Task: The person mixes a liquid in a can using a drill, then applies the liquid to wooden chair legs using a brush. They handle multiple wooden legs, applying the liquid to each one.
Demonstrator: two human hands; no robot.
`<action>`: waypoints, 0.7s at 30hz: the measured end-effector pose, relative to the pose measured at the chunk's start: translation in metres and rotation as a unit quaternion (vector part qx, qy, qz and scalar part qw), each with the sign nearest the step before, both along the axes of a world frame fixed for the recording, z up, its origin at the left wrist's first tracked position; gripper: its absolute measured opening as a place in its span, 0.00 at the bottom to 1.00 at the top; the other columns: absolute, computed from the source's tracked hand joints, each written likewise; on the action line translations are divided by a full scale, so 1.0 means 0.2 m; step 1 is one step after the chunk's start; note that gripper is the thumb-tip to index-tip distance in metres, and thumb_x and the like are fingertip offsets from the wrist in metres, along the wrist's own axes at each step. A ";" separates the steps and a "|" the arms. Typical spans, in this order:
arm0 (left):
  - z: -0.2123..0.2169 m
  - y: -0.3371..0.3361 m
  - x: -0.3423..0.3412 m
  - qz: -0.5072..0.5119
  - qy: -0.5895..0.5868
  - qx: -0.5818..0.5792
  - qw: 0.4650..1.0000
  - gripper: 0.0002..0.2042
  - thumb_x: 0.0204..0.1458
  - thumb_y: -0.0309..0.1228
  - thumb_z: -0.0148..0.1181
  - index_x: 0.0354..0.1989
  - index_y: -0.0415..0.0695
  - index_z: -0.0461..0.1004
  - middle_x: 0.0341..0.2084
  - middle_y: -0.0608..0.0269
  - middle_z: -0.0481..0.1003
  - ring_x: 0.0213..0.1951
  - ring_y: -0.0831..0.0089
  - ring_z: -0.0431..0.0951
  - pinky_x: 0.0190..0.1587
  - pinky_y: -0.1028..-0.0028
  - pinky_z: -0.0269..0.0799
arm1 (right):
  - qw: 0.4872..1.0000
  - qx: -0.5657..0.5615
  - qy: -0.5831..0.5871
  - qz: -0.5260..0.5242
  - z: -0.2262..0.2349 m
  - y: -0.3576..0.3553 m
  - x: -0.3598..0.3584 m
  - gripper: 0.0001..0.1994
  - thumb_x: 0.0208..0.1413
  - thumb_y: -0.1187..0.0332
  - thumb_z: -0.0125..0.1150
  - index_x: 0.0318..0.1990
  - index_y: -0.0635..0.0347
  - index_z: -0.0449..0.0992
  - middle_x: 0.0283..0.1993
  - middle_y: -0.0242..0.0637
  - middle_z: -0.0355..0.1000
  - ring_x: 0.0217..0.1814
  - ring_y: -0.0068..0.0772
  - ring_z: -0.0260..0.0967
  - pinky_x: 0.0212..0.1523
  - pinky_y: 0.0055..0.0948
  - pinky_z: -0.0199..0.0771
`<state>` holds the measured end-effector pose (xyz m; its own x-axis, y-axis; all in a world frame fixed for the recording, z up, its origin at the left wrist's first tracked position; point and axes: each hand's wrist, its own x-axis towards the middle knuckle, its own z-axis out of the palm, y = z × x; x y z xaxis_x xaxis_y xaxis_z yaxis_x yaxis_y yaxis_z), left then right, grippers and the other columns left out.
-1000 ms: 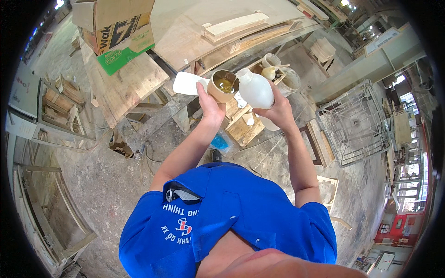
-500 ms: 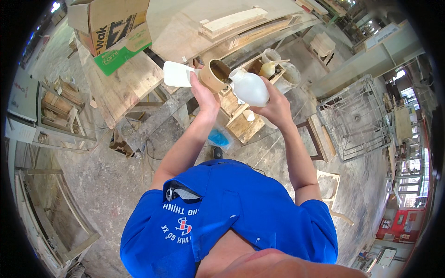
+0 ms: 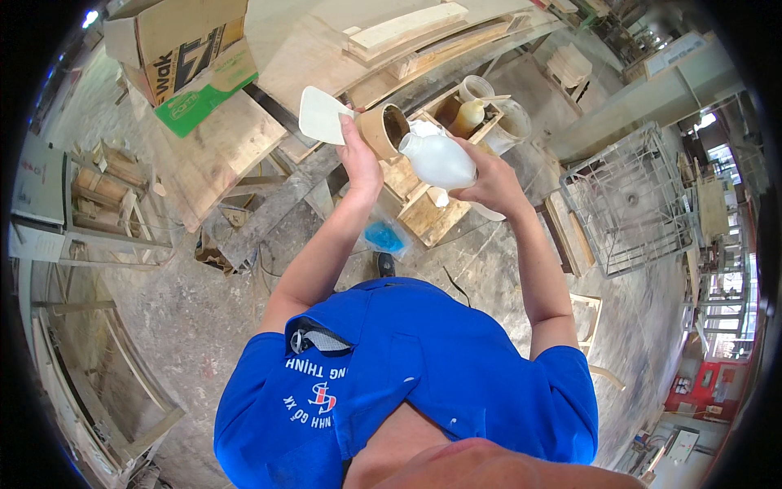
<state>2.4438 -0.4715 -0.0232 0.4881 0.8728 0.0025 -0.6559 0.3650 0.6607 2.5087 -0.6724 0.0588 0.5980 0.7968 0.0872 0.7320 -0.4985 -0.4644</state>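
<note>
My left hand (image 3: 360, 163) is closed around a tan cylindrical cup (image 3: 375, 134) with brown contents. The cup tilts so that its mouth faces right. A flat white plastic piece with rounded corners (image 3: 322, 114) sticks out on the left of the same hand; I cannot tell whether it is joined to the cup. In my right hand (image 3: 495, 183) is a translucent white plastic bottle (image 3: 440, 161), gripped near its base and lying on its side. Its neck points left, close beside the cup's mouth. No stream shows between them.
Below the hands stands a wooden tray (image 3: 432, 218), with an amber squeeze bottle (image 3: 467, 120) and a pale tub (image 3: 513, 126) beyond. A cardboard box (image 3: 191, 61) rests on a plywood table (image 3: 208, 151) at left. A wire rack (image 3: 627, 204) stands right; a blue-filled bag (image 3: 384, 236) lies lower down.
The bottle has turned, so its neck now shows sideways at the cup's lower right. My left hand has tipped the cup and the white piece a little.
</note>
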 end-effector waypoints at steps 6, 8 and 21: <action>-0.06 0.00 0.07 -0.013 -0.003 0.040 0.999 0.20 0.61 0.44 0.43 0.51 0.39 0.62 0.42 0.61 0.70 0.44 0.74 0.69 0.48 0.74 0.65 | 0.995 -0.002 0.101 0.013 -0.06 -0.04 0.08 0.40 0.29 0.61 0.68 0.58 0.47 0.64 0.41 0.44 0.74 0.44 0.43 0.71 0.47 0.35 0.69; -0.07 -0.01 0.10 -0.018 0.002 0.026 0.999 0.20 0.61 0.44 0.42 0.51 0.39 0.62 0.42 0.60 0.70 0.44 0.74 0.69 0.48 0.73 0.65 | 0.991 -0.003 0.135 0.012 -0.06 -0.05 0.11 0.40 0.29 0.61 0.68 0.59 0.48 0.63 0.41 0.44 0.74 0.45 0.42 0.71 0.48 0.34 0.69; -0.11 -0.06 0.36 -0.034 0.050 0.023 0.998 0.21 0.61 0.44 0.42 0.53 0.40 0.61 0.43 0.58 0.70 0.43 0.72 0.70 0.48 0.71 0.66 | 0.959 -0.022 0.274 0.067 -0.15 -0.11 0.38 0.43 0.26 0.64 0.69 0.59 0.53 0.63 0.50 0.40 0.70 0.52 0.36 0.67 0.55 0.31 0.65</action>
<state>2.5166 -0.4844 -0.0450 0.5460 0.8377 -0.0107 -0.5603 0.3746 0.7387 2.5851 -0.6945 0.0297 0.4372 0.8652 -0.2455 0.4430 -0.4447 -0.7785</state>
